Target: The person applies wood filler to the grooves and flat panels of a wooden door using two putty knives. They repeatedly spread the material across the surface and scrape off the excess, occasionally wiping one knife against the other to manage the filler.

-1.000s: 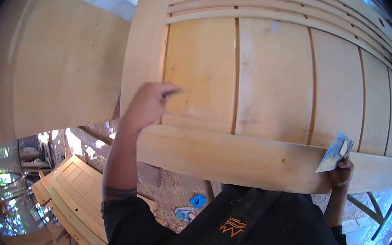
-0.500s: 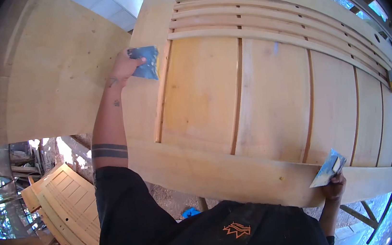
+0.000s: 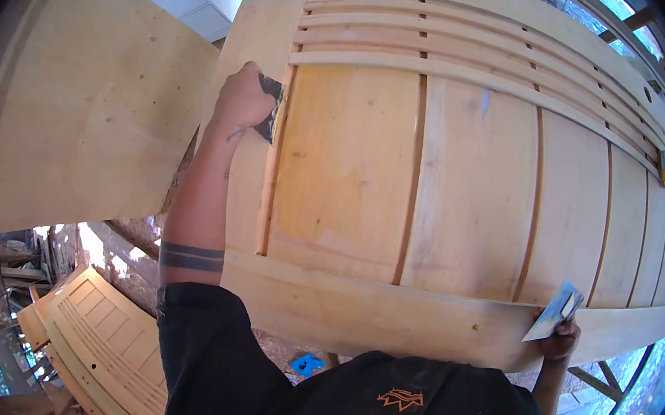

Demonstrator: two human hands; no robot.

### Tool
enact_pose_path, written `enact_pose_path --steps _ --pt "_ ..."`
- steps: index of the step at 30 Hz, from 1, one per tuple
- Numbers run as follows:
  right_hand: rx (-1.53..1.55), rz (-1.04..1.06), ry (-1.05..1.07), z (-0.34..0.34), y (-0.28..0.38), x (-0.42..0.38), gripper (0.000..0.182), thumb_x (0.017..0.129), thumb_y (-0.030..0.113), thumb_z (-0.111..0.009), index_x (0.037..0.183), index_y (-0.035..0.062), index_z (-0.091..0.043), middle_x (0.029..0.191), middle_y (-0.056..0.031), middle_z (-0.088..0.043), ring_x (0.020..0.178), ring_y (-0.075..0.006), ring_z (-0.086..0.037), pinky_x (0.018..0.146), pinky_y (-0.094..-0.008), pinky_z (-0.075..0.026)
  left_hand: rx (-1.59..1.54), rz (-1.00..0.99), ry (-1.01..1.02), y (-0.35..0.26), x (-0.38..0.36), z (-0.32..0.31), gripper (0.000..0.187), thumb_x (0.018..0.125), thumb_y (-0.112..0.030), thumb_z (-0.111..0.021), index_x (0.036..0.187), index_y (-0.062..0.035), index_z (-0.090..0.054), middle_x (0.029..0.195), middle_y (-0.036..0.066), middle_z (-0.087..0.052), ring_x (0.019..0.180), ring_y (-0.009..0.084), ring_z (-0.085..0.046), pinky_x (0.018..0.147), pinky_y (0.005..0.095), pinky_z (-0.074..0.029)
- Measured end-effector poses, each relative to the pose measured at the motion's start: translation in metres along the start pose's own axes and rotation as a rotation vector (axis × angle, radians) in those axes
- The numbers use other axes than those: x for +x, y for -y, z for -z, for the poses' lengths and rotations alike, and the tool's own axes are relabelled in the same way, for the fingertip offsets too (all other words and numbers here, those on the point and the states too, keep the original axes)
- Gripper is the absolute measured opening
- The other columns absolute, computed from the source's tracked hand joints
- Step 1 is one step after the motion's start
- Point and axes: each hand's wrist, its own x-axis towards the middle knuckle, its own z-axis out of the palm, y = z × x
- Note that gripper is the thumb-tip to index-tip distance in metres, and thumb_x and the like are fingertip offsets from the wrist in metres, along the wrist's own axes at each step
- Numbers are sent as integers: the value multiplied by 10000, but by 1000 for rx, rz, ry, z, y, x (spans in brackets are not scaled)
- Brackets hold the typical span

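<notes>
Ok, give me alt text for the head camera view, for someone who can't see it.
A person's left hand presses a dark scraper into a groove of a pale wooden door lying flat, while the right hand holds a second scraper at its near edge. Another door lies below left.

pale yellow-tan wooden door [image 3: 459, 168]; dark sandpaper [image 3: 272, 106]; grey-blue scraper [image 3: 554, 315]; black sleeve [image 3: 211, 369]

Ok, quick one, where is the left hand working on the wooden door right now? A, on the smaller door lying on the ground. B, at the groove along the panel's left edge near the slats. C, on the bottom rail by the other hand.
B: the left hand presses a dark scraper into the groove at the upper left of the door, just below the slats.
</notes>
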Motion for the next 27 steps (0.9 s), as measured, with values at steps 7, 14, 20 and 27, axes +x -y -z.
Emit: enact_pose_path --steps 7,14,20,27 --pt "6 0 -15 -8 -1 0 686 487 50 -545 1169 -1 -481 946 -288 -595 884 -447 -591 824 -513 -498 -330 12 60 35 10 -7 358 669 -32 -681 999 16 -549 907 150 -620 825 238 -616 718 339 -490" --pt "7 -2 -69 -2 -1 -2 690 474 52 -530 1161 -1 -487 936 -298 -595 854 -457 -588 813 -520 -488 -591 67 156 45 10 -9 319 701 -8 -693 985 1 -549 866 64 -592 791 133 -573 685 277 -474" --pt "-43 21 -11 -7 0 0 609 513 69 -525 1118 0 -546 929 -271 -616 868 -426 -589 855 -497 -464 -712 40 184 59 15 -20 286 702 -50 -714 940 -34 -555 835 28 -574 736 111 -551 682 264 -453" --pt "-5 7 -20 -2 2 -2 715 531 10 -565 1236 32 -450 1070 -169 -583 955 -413 -574 894 -541 -450 -1520 -45 174 66 -4 3 377 739 -1 -657 1099 22 -548 965 89 -630 876 181 -610 818 322 -493"
